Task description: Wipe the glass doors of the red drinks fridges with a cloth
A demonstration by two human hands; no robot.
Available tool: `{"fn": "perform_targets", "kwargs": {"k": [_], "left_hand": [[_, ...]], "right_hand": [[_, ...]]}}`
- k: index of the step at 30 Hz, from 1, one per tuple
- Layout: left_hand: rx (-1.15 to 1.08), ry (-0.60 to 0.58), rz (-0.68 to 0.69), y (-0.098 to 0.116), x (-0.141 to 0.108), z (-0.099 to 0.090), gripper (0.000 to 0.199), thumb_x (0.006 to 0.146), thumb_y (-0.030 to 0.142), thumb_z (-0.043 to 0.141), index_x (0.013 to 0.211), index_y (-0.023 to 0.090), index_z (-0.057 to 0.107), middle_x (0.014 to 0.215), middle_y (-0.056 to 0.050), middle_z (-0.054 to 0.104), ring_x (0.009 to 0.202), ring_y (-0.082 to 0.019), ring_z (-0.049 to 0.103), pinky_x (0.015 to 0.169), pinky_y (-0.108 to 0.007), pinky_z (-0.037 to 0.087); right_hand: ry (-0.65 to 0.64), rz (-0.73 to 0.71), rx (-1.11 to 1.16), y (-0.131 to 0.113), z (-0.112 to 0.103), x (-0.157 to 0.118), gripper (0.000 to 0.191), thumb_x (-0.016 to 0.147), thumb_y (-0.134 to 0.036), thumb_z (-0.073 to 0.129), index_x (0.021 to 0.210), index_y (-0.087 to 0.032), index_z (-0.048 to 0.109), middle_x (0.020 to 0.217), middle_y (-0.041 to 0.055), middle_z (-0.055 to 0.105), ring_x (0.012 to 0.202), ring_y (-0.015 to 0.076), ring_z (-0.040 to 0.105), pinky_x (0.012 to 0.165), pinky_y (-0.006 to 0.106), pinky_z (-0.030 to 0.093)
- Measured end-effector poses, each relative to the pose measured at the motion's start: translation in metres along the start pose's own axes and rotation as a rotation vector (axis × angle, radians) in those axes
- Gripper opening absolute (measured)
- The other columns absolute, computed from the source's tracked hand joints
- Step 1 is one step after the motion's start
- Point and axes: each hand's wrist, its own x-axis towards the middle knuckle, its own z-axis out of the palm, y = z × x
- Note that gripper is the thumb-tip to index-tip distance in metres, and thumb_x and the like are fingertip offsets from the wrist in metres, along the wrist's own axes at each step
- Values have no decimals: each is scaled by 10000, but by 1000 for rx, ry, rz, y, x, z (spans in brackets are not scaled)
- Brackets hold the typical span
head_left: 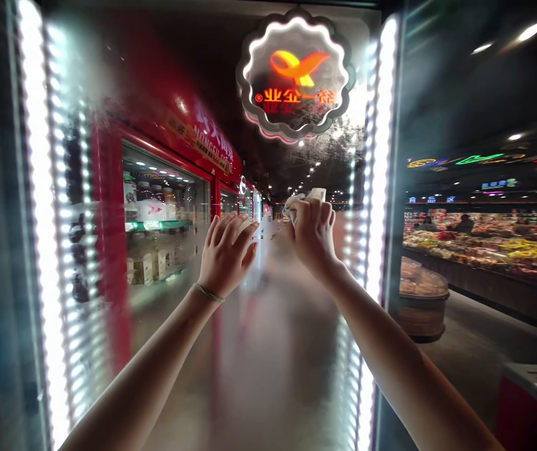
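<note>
A tall glass door (268, 351), fogged over its lower part, stands in front of me between two bright light strips. My left hand (225, 254), with a thin green band at the wrist, is raised at the glass, fingers apart and nothing in it. To its right, my right hand (314, 232) is closed around a crumpled white cloth (292, 205), which shows at the fingers and above the knuckles. Above my right hand, a round scalloped sign (296, 75) with reversed lettering glows on the glass.
White light strips (45, 250) (381, 169) run down both sides. Through the glass, a red drinks cooler (111, 250) with bottles stands at the left. At the right are a produce display (484, 250), a round bin (421, 307) and a red-sided case (526, 407).
</note>
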Motion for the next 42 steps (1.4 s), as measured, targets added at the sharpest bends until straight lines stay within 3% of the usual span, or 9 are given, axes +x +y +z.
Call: {"fn": "perform_targets", "kwargs": {"k": [5, 10, 14, 19, 23, 30, 42], "left_hand": [[-16, 2, 0, 7, 2, 5, 361, 1002, 239, 613, 1363, 250, 639, 1404, -107, 675, 1405, -312, 582, 1275, -567, 398], [-53, -14, -17, 13, 2, 11, 398, 996, 237, 613, 1392, 274, 629, 1428, -98, 667, 1418, -313, 576, 1283, -582, 382], [-58, -1, -4, 15, 2, 12, 407, 992, 237, 621, 1397, 274, 627, 1422, -95, 670, 1419, -310, 576, 1291, -575, 377], [-73, -20, -10, 18, 2, 12, 437, 990, 236, 618, 1422, 300, 612, 1444, -87, 659, 1436, -310, 563, 1298, -593, 360], [-68, -14, 10, 25, 4, 15, 433, 992, 232, 619, 1422, 283, 609, 1438, -95, 662, 1433, -312, 566, 1289, -585, 376], [-81, -9, 18, 38, 4, 18, 445, 993, 236, 623, 1435, 279, 600, 1461, -100, 652, 1445, -317, 558, 1284, -575, 385], [-49, 1, 47, 44, -4, 21, 427, 991, 244, 633, 1417, 250, 605, 1445, -118, 659, 1433, -329, 570, 1276, -575, 399]], "right_hand": [[87, 60, 13, 11, 0, -4, 274, 952, -150, 496, 1209, -226, 549, 1253, 141, 579, 1071, 299, 485, 930, 475, 443], [63, 12, 16, 20, 0, -8, 279, 954, -168, 511, 1218, -248, 555, 1250, 132, 593, 1054, 295, 501, 924, 475, 438], [182, 111, 21, 30, 1, -15, 265, 951, -167, 502, 1201, -230, 560, 1244, 144, 612, 1057, 305, 505, 926, 488, 438], [160, 63, 52, 40, -2, -22, 268, 965, -157, 508, 1204, -240, 596, 1257, 129, 647, 1097, 296, 544, 965, 484, 462], [279, 90, 56, 50, -9, -27, 249, 997, -144, 490, 1173, -233, 641, 1209, 128, 701, 1136, 285, 608, 1007, 481, 509], [230, 88, 130, 60, -15, -45, 424, 1016, -117, 438, 1327, -294, 666, 1391, 87, 702, 1367, 265, 618, 1116, 508, 549], [254, 173, 157, 73, -20, -53, 436, 1059, -152, 437, 1390, -289, 685, 1440, 90, 708, 1411, 262, 626, 1130, 499, 570]]}}
